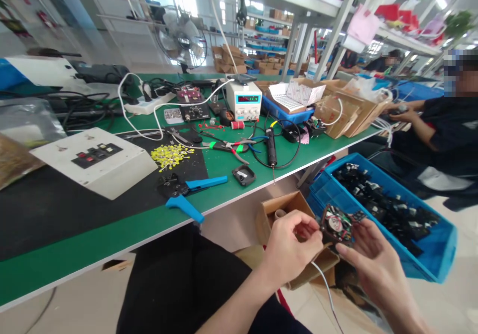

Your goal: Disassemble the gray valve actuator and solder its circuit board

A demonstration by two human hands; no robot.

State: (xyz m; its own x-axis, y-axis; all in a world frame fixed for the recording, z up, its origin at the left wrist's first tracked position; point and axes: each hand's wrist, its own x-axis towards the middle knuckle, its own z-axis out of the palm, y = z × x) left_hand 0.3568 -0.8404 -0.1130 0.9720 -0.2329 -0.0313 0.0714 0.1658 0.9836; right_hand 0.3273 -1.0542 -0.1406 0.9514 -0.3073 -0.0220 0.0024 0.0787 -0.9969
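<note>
Above the floor to the right of the table edge, my right hand [377,257] holds a small open electronic device [338,223] by its right side and lower edge. Inside its dark housing show a green circuit board, thin wires and a round silvery part. My left hand [293,244] is at the device's left edge, thumb and fingers pinched together; what lies between them is hidden. A grey-white cable [326,284] hangs below the hands; its upper end is hidden. On the table's near edge lies a black housing cover [244,175].
A blue crate [444,262] of black units stands right of my hands, a cardboard box [267,209] beneath them. The green table [224,194] bears blue-handled crimping pliers [186,189], a soldering iron [271,147], yellow-tipped parts [170,156] and a power supply [244,102]. A co-worker [429,125] sits at right.
</note>
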